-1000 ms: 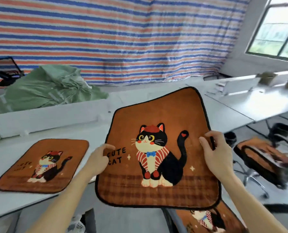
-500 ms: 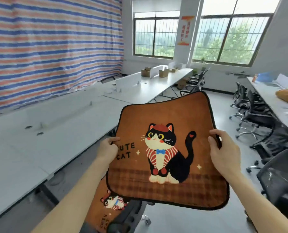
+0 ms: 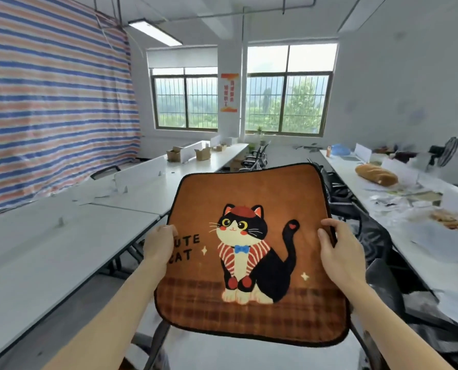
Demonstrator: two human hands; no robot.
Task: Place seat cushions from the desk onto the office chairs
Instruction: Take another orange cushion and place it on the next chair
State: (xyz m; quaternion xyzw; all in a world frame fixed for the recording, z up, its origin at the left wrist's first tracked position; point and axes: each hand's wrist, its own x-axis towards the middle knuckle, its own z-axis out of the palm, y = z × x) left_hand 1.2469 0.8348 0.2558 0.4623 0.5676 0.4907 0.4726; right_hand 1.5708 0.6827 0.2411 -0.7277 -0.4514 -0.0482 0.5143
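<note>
l hand (image 3: 159, 245) & r hand (image 3: 340, 253) out fwd, each pinching 1 cushion (image 3: 249, 193) side

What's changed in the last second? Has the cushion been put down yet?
Not yet. The view has swung right, from the striped sheet toward the windows; the second cushion lying on the desk has left the view, and black office chairs now show on the right. Unchanged: the left hand and right hand still grip the cat cushion by its side edges, picture toward the camera.
</note>
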